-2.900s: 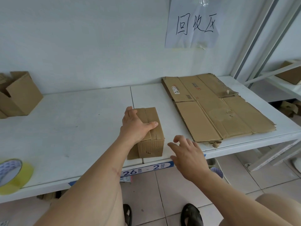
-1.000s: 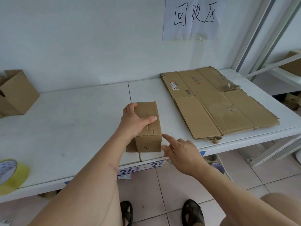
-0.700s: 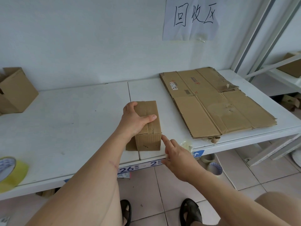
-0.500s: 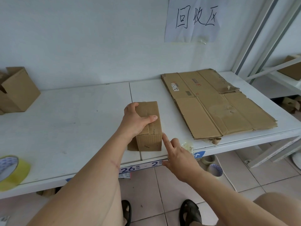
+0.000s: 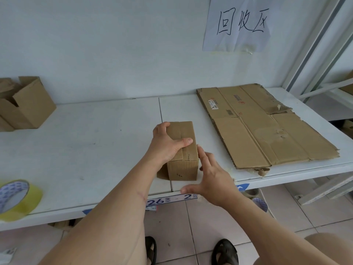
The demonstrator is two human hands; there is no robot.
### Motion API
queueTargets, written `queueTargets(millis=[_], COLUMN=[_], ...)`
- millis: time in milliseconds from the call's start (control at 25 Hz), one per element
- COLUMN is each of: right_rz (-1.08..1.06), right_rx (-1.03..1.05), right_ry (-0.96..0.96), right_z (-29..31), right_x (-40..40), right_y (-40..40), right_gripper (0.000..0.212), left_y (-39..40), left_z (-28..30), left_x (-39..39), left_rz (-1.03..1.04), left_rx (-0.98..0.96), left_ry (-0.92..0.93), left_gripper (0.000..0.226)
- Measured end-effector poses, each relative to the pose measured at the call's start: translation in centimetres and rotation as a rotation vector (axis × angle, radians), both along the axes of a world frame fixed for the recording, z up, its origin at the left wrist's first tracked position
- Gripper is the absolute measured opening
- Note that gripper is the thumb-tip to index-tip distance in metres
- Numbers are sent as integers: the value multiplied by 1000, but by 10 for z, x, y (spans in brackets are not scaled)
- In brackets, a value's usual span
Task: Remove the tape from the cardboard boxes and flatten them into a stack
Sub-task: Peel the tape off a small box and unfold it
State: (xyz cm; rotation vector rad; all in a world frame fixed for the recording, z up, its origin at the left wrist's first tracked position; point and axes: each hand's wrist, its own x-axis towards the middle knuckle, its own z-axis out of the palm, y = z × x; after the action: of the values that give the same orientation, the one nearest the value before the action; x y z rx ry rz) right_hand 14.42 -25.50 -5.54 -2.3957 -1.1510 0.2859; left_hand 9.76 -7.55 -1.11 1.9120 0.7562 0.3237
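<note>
So the box [image 5: 183, 150] sits mid-frame near the shelf [image 5: 95, 150] front edge, still closed. The left hand [image 5: 168, 144] grips it from above, thumb across the top seam, probably to pin it in place. The right hand [image 5: 212, 176] is spread, fingers straight against the box's right side, I'd guess hunting for a tape edge to peel. The flat cardboard [image 5: 267, 127] on the right looks like the stack it'll join.
</note>
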Motion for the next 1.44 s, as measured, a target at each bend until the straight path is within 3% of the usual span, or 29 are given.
queueTargets(millis=[240, 360, 560, 720, 840, 960, 1160, 1320, 1440], right_rz=[-69, -105, -68, -45, -47, -70, -214, -314, -365], right_rx=[288, 352, 414, 388, 365, 312, 109, 192, 340], right_ry=[90, 192, 323, 336, 337, 262, 100, 151, 248], right_z=[7, 17, 28, 36, 41, 45, 57, 60, 66], right_x=[-3, -4, -2, -4, -5, -7, -13, -6, -1], right_y=[17, 28, 39, 47, 49, 49, 59, 64, 61], right_gripper=[96, 80, 75, 81, 76, 70, 83, 45, 31], left_y=[8, 19, 32, 40, 43, 54, 57, 55, 57], left_z=[4, 8, 7, 13, 20, 17, 10, -1, -1], left_x=[7, 5, -5, -13, -21, -29, -33, -29, -29], left_rz=[-183, -162, -113, -20, 87, 202, 114, -18, -65], left_rx=[66, 27, -120, -413, -483, -347, 45, 299, 301], left_ry=[33, 34, -22, -136, -231, -183, 12, 38, 112], left_gripper=[90, 87, 71, 54, 35, 19, 34, 45, 58])
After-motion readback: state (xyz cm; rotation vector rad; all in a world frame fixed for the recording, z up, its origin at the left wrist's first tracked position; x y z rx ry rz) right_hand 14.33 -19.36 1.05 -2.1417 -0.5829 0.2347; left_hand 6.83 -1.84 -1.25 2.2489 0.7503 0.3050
